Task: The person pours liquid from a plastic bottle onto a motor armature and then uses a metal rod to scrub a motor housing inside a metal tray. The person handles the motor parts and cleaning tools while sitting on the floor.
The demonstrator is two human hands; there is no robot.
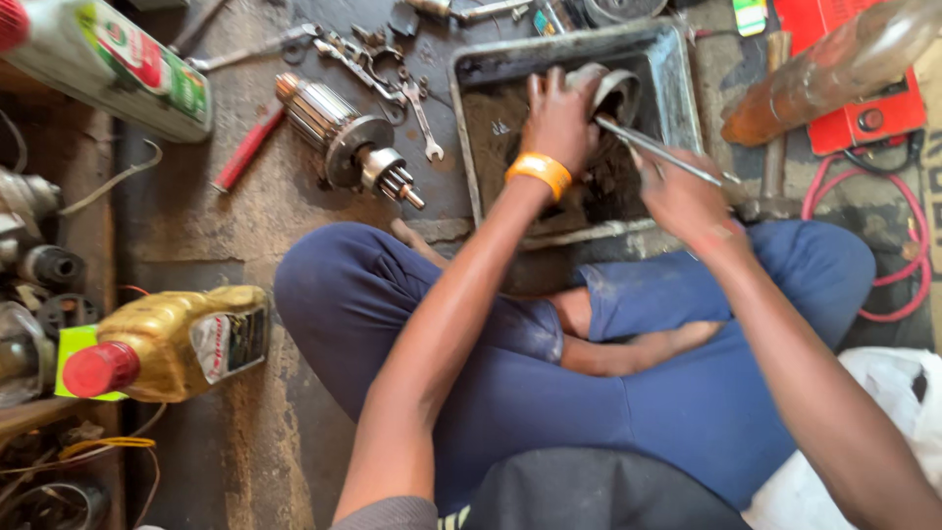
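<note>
Metal part: a round, cup-shaped grey housing (610,90) held over the dirty metal tray (677,74), near the tray's far right corner.
Left hand: the left hand (557,120) has its fingers closed round the housing from the left; an orange wristband (539,173) sits on the wrist.
Right hand: the right hand (687,201), blurred, has its fingers closed on a thin metal rod (657,149) whose far tip reaches the housing's rim.
Tray: rectangular, grimy, with dark sludge inside; it stands on the floor just beyond the person's crossed legs in blue trousers (677,393).
Left of tray: a motor armature (348,142) with copper windings and a gear end lies on the floor, with a spanner (424,120) between it and the tray and a red-handled tool (247,147) on its other side.
Near left: a gold oil bottle with a red cap (167,344) lies on its side; a white and green bottle (108,64) lies at the top left corner.
Right: a red box-shaped machine (863,88) with red cables (888,255), and a brownish bottle (834,69) lying across it.
Bottom right: a white plastic bag (883,402) beside the knee.
</note>
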